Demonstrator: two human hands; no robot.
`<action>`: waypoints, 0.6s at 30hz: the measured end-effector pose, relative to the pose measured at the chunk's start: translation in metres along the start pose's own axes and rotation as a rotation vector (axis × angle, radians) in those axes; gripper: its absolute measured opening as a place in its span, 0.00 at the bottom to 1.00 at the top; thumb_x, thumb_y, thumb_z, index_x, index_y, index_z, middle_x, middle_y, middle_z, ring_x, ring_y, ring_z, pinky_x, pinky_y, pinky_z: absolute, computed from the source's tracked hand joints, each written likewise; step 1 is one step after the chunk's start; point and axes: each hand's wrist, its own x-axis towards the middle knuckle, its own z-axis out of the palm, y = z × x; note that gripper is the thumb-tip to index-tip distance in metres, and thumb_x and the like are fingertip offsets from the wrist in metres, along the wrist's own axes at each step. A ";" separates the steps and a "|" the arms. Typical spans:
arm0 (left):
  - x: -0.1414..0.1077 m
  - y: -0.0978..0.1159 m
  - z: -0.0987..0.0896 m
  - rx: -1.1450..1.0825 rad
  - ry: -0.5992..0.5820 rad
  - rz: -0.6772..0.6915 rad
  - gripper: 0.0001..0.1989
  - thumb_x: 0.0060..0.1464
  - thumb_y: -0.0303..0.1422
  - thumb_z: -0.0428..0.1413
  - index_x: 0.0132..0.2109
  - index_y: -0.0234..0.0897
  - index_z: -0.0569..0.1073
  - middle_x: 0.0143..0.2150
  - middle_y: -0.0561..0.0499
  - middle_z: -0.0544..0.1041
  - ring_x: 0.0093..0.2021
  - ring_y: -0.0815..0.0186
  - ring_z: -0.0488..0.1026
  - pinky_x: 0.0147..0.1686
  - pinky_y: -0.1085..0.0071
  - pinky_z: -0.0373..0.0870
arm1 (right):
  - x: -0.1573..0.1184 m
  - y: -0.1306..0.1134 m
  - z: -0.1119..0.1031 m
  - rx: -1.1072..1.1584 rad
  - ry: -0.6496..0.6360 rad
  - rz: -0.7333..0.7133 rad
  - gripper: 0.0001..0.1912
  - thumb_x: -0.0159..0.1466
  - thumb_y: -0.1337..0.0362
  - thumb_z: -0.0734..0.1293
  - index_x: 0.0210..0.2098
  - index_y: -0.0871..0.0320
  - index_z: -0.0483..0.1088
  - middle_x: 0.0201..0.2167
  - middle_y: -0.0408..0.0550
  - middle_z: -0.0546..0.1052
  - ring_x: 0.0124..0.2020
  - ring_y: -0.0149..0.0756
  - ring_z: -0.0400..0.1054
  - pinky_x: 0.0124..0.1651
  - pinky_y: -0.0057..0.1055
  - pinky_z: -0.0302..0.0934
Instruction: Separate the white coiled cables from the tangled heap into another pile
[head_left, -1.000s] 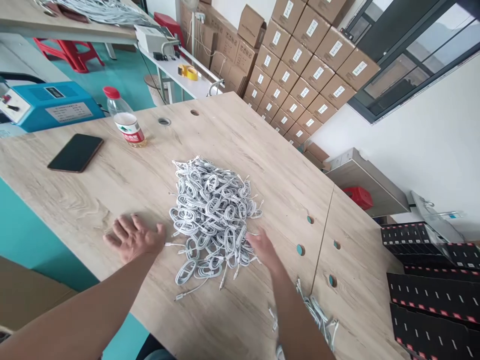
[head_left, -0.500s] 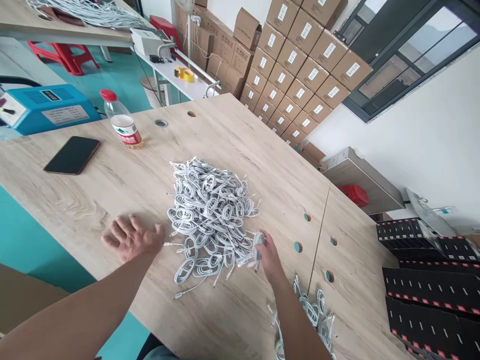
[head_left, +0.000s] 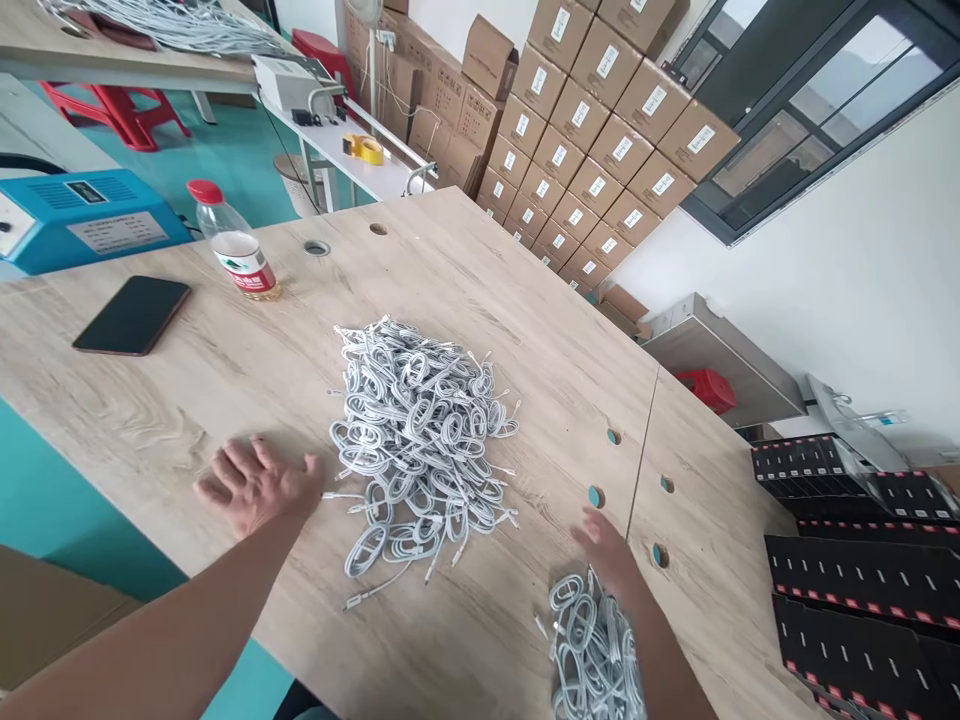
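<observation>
A big heap of coiled white charging cables lies on the wooden table, loose plug ends poking out around its edge. My left hand rests flat on the tabletop to the left of that heap, fingers spread and holding nothing. Slightly blurred, my right hand is above the upper edge of a smaller pile of coiled cables at the lower right. No cable shows in its loosely stretched fingers. My right forearm covers part of the smaller pile.
A dark phone and a red-capped bottle stand on the left side of the table, with a blue machine beyond. Round holes pierce the tabletop. Stacked cartons rise behind; black boxes are at right.
My right hand has moved right and down from the large heap to the smaller pile, and the coiled cable it held is no longer in it. My left hand stays flat.
</observation>
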 end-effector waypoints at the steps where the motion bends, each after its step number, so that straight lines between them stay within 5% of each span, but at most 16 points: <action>1: 0.000 0.000 0.001 -0.004 0.022 0.000 0.43 0.62 0.49 0.35 0.74 0.21 0.47 0.77 0.28 0.44 0.77 0.47 0.32 0.73 0.42 0.28 | 0.021 -0.035 0.012 0.045 0.025 -0.069 0.37 0.62 0.46 0.64 0.66 0.56 0.65 0.64 0.57 0.72 0.65 0.49 0.68 0.65 0.40 0.61; 5: 0.003 -0.005 0.004 -0.015 0.045 0.005 0.43 0.62 0.50 0.37 0.73 0.21 0.50 0.77 0.28 0.46 0.77 0.45 0.35 0.73 0.39 0.32 | 0.098 -0.163 0.054 0.061 0.076 -0.090 0.43 0.63 0.47 0.65 0.72 0.58 0.55 0.71 0.62 0.62 0.66 0.49 0.65 0.62 0.39 0.63; 8: 0.003 -0.008 0.007 -0.011 0.039 -0.008 0.42 0.62 0.50 0.39 0.73 0.23 0.51 0.77 0.28 0.46 0.77 0.45 0.36 0.73 0.39 0.33 | 0.134 -0.207 0.072 0.008 0.068 0.032 0.40 0.57 0.53 0.70 0.66 0.60 0.64 0.64 0.67 0.68 0.62 0.56 0.68 0.58 0.44 0.64; 13: 0.002 -0.009 0.007 0.015 0.003 -0.011 0.42 0.62 0.50 0.40 0.73 0.22 0.52 0.77 0.28 0.45 0.77 0.44 0.36 0.73 0.40 0.32 | 0.156 -0.202 0.074 0.122 0.041 0.007 0.22 0.49 0.63 0.70 0.45 0.61 0.73 0.42 0.58 0.80 0.47 0.50 0.75 0.44 0.36 0.67; 18: 0.000 -0.006 0.003 0.021 0.024 -0.017 0.42 0.62 0.50 0.39 0.73 0.23 0.51 0.77 0.28 0.47 0.77 0.47 0.35 0.73 0.41 0.31 | 0.120 -0.151 0.034 0.410 0.097 0.000 0.18 0.52 0.57 0.65 0.41 0.57 0.69 0.31 0.46 0.77 0.34 0.38 0.74 0.34 0.29 0.66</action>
